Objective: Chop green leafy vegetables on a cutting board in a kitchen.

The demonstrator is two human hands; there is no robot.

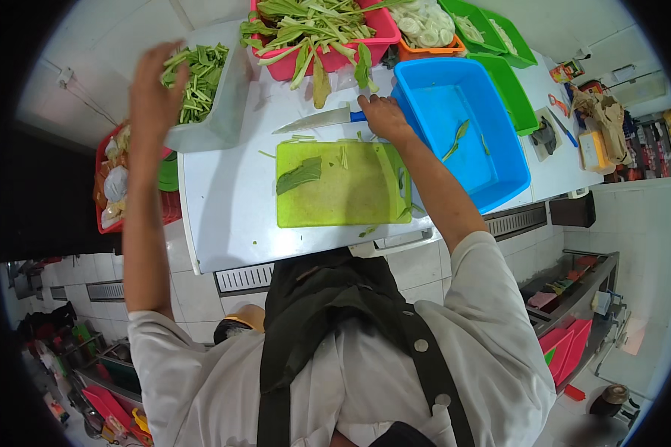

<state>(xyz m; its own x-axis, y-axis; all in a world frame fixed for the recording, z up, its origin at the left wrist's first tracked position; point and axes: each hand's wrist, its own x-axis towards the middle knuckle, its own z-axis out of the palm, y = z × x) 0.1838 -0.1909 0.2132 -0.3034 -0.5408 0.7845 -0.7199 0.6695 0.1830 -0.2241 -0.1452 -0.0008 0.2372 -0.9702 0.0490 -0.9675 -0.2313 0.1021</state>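
On the white worktop (218, 223) lies a green cutting board (346, 184) with a piece of leaf (300, 176) and small stem bits on it. Beyond the board, my right hand (384, 116) is closed around the blue handle of a chef's knife (316, 119), whose blade points left. My left hand (159, 84), blurred, is at the upper left over the rim of a translucent plastic tub (232, 106) of cut leafy greens (201, 84); whether it holds anything is not clear.
A pink basin (383, 44) heaped with whole leafy greens stands at the back. Right of the board is a blue basin (475, 173) with a few leaves. Green trays (500, 84) and an orange container (430, 53) of pale slices stand behind it. A red crate (170, 207) is at left.
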